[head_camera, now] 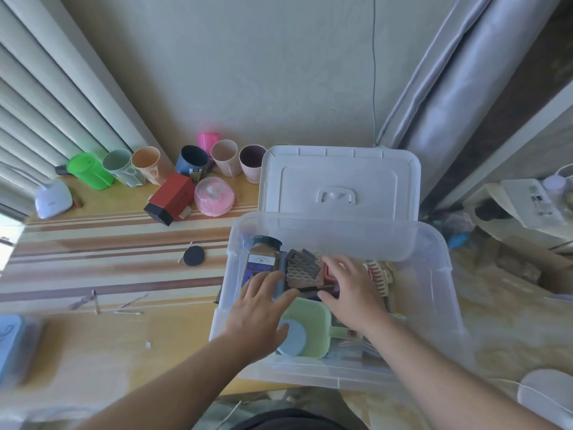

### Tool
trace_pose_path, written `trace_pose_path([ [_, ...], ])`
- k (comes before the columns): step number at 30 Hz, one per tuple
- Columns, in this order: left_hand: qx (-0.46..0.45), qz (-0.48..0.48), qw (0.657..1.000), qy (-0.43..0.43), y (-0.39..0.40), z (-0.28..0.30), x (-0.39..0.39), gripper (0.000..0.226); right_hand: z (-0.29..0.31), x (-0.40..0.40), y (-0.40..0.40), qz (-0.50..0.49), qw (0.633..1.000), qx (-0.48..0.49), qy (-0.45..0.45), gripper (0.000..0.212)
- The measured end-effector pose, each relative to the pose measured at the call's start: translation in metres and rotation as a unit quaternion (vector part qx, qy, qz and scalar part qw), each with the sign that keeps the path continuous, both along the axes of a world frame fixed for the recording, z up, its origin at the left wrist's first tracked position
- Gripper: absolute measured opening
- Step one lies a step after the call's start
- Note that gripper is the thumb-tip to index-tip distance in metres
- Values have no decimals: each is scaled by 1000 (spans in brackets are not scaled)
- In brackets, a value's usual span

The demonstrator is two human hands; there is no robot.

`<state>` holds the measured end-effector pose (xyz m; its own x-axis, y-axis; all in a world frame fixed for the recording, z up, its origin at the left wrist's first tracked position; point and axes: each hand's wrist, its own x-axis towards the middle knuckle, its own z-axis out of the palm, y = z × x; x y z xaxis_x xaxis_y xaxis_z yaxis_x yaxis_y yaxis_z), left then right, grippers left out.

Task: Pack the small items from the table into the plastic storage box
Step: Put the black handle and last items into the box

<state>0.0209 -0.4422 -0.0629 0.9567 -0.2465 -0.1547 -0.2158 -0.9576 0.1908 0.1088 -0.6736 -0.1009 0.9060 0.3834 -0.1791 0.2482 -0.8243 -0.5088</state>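
Right now both hands are inside the box [434, 274], left hand [263, 305] and right hand [353, 293] spread flat on a dark case [310, 291], gripping nothing; it looks stiff and light, best pinched by its ends

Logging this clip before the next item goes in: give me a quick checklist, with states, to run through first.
1. Storage box lid open, propped at the back: ok.
2. Both hands free: cannot tell; left hand and right hand press on items inside.
3. Spice jar lying flat in the box: ok.
4. Room left in the box: ok, bare floor at its right side.
5. Items left on the table: not ok; black disc, red box and cups remain.
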Motion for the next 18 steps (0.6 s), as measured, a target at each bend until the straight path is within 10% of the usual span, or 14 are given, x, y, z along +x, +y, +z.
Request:
trace_pose_path([
  [11,-145,158,964,-154,121,26,14,48,60,2,162,65,976,157,-133,50],
  [18,-57,334,941,17,278,-33,-30,49,44,5,304,130,981,120,-85,44],
])
